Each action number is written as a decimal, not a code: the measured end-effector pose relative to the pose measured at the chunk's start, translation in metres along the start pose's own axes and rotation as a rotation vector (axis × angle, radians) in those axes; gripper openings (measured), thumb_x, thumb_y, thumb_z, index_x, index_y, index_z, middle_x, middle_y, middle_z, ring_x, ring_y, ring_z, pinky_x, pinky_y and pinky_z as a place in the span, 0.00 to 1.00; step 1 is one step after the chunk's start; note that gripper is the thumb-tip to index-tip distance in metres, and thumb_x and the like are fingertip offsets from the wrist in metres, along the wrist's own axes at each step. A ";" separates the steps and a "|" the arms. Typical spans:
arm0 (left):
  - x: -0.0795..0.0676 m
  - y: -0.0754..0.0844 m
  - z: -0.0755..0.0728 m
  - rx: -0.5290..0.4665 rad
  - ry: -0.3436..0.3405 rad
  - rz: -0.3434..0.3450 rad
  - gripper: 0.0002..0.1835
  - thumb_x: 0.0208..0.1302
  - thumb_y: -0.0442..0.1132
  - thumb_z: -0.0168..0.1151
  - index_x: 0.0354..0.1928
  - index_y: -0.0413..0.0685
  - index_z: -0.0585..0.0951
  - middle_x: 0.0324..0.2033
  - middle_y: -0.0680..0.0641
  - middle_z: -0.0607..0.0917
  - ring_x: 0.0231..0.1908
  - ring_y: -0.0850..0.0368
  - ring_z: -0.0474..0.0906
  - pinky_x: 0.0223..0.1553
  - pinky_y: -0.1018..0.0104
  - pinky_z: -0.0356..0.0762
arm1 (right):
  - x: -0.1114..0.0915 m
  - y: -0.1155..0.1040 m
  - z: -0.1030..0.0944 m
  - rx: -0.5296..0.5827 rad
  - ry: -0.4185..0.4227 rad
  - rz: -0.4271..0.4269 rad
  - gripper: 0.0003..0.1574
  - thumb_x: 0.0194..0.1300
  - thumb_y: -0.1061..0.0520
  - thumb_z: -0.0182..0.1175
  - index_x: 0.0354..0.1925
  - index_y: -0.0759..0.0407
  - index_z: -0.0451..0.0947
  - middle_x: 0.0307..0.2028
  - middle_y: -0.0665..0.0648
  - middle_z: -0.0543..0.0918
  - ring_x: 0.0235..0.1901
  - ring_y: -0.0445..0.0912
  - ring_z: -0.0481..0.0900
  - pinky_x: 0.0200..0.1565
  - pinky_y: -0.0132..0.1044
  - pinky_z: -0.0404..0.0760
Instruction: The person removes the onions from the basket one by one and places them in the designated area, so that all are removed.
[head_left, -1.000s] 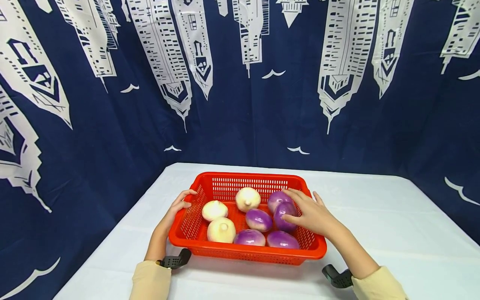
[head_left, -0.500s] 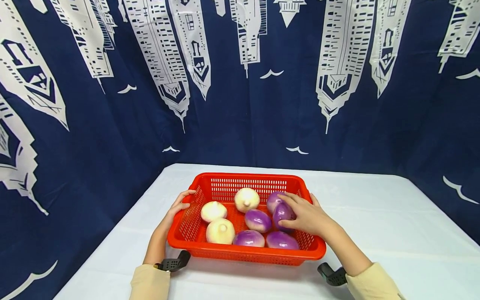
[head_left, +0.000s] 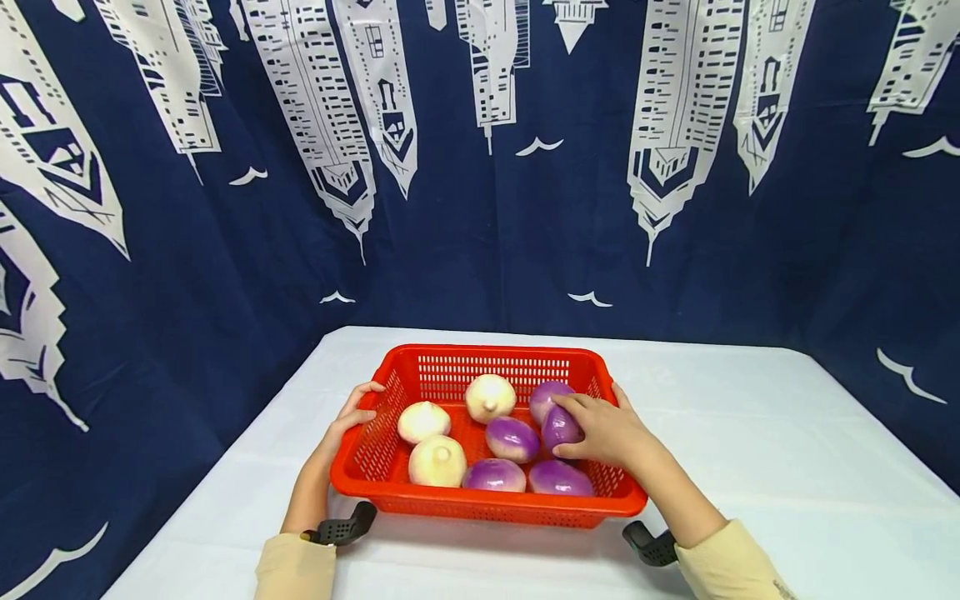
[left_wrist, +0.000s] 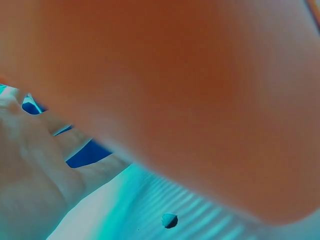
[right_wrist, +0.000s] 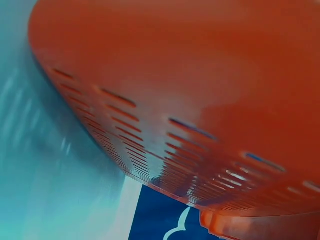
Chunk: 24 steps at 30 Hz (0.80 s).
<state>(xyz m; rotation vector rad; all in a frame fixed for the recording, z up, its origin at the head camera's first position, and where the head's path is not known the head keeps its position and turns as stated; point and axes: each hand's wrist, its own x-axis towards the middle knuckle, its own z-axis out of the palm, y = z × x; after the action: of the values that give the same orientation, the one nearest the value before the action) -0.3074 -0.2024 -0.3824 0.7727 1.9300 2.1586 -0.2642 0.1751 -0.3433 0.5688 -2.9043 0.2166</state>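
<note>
In the head view a red plastic basket (head_left: 491, 506) holds several turnips, some with purple skin up and others with their white root ends showing. My right hand (head_left: 609, 429) reaches over the basket's right rim and grips a purple turnip (head_left: 560, 427) between fingers and thumb. Another purple turnip (head_left: 545, 397) lies just behind it. My left hand (head_left: 347, 421) rests against the left rim, fingertips and thumb on its edge. The left wrist view shows that hand's spread fingers partly hidden by the basket wall (left_wrist: 200, 100). In the right wrist view, the slotted wall (right_wrist: 200, 75) hides the right hand.
White turnips (head_left: 437, 461) sit in the basket's left half, with more purple turnips (head_left: 495, 475) along its front side. The basket stands on a white-covered table (head_left: 750, 433). Behind the table hangs a navy curtain (head_left: 450, 250) printed with white buildings.
My right hand has moved slightly left and down, and its fingers have closed round the purple turnip. The left hand stays at the left rim. The head view has shifted slightly.
</note>
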 end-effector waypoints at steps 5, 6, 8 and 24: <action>-0.002 -0.002 0.002 -0.009 0.001 -0.002 0.21 0.60 0.29 0.32 0.51 0.60 0.62 0.51 0.49 0.64 0.47 0.56 0.68 0.45 0.64 0.73 | -0.001 0.000 0.001 0.023 -0.012 0.012 0.42 0.44 0.41 0.67 0.55 0.58 0.69 0.51 0.61 0.77 0.53 0.55 0.73 0.61 0.65 0.45; -0.002 -0.002 0.003 -0.011 0.002 -0.003 0.21 0.59 0.30 0.32 0.51 0.60 0.62 0.51 0.49 0.64 0.47 0.57 0.68 0.45 0.65 0.73 | -0.001 0.000 0.001 0.028 -0.012 0.012 0.41 0.43 0.42 0.68 0.54 0.58 0.69 0.50 0.60 0.77 0.53 0.55 0.73 0.61 0.65 0.46; -0.003 -0.001 0.004 -0.019 0.002 -0.004 0.21 0.59 0.30 0.31 0.51 0.59 0.61 0.51 0.49 0.63 0.47 0.56 0.68 0.45 0.65 0.73 | -0.001 0.001 0.002 0.029 -0.006 0.007 0.39 0.42 0.43 0.69 0.50 0.57 0.69 0.48 0.59 0.79 0.52 0.53 0.74 0.61 0.65 0.47; -0.003 0.002 0.007 -0.026 0.042 -0.028 0.20 0.59 0.31 0.31 0.51 0.58 0.61 0.51 0.48 0.62 0.47 0.56 0.67 0.45 0.65 0.72 | -0.002 -0.002 -0.002 -0.067 -0.009 -0.096 0.32 0.39 0.52 0.72 0.46 0.48 0.73 0.43 0.56 0.78 0.47 0.52 0.77 0.59 0.67 0.49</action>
<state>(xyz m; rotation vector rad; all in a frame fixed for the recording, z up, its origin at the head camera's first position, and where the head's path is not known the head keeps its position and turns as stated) -0.3012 -0.1973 -0.3810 0.6970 1.9162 2.1965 -0.2613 0.1742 -0.3415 0.6973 -2.8718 0.1040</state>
